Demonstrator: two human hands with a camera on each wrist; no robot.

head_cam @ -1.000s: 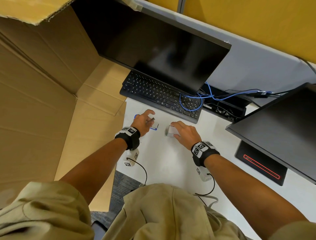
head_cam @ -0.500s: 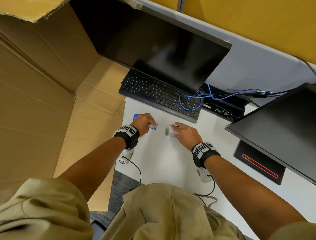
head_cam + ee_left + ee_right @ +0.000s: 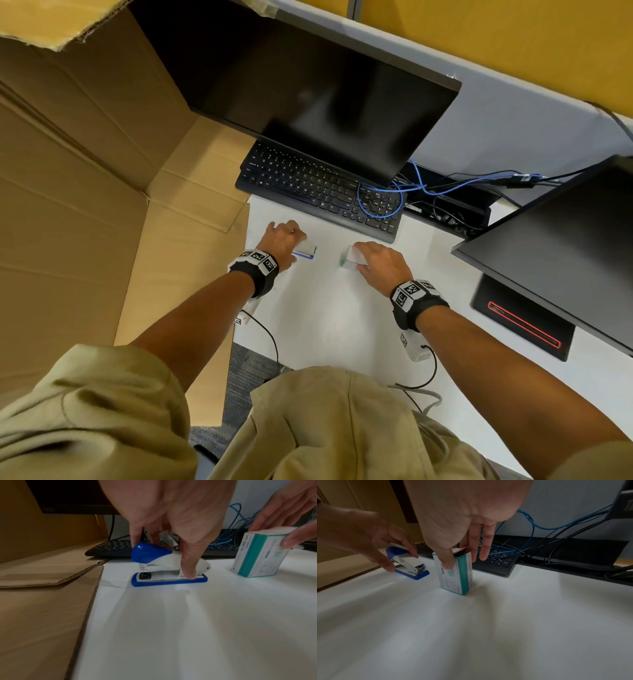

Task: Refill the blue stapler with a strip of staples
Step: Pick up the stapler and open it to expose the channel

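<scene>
The blue and white stapler (image 3: 306, 253) (image 3: 164, 563) (image 3: 410, 563) lies closed on the white desk (image 3: 335, 318). My left hand (image 3: 282, 240) (image 3: 163, 557) (image 3: 399, 559) grips it from above, thumb on the near side of its base and fingers over the far side. To its right a white and teal staple box (image 3: 350, 259) (image 3: 259, 555) (image 3: 455, 573) stands on end with its top flap open. My right hand (image 3: 376, 262) (image 3: 460, 559) (image 3: 274, 534) holds the box near the top, thumb in front and fingers behind. No loose staple strip shows.
A black keyboard (image 3: 318, 192) lies just beyond both hands under a dark monitor (image 3: 308, 89). Blue and black cables (image 3: 428, 192) tangle at the back right. A second monitor (image 3: 565, 246) overhangs the right side. Flattened cardboard (image 3: 102, 205) borders the desk's left edge.
My left hand has settled lower and further over the stapler, so its blue front end is now covered in the head view. My right hand stays on the box.
</scene>
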